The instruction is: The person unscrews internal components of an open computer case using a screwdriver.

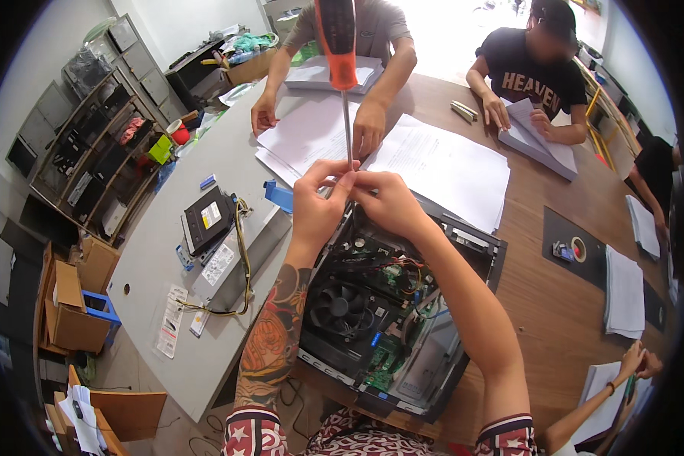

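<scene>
An orange-and-black screwdriver (pixel 343 64) stands upright, its shaft running down to my pinched fingertips. My left hand (pixel 318 201) is closed at the lower end of the shaft. My right hand (pixel 387 199) pinches at that same spot, and whatever small piece it holds is hidden. Below both hands lies an open computer case (pixel 496 260) with a black fan (pixel 338 308) and green circuit boards. To its left are a black optical drive (pixel 201 220), a silver power supply (pixel 224 277) with cables, and a blue plastic piece (pixel 278 196).
Paper stacks (pixel 441 171) lie across the table (pixel 524 319). Co-workers sit opposite (pixel 387 45) and at the far right (pixel 539 76), handling paper; another co-worker's hands (pixel 631 361) show at lower right. A tape roll (pixel 576 249) lies right. Shelves (pixel 106 144) and cardboard boxes (pixel 76 311) stand left.
</scene>
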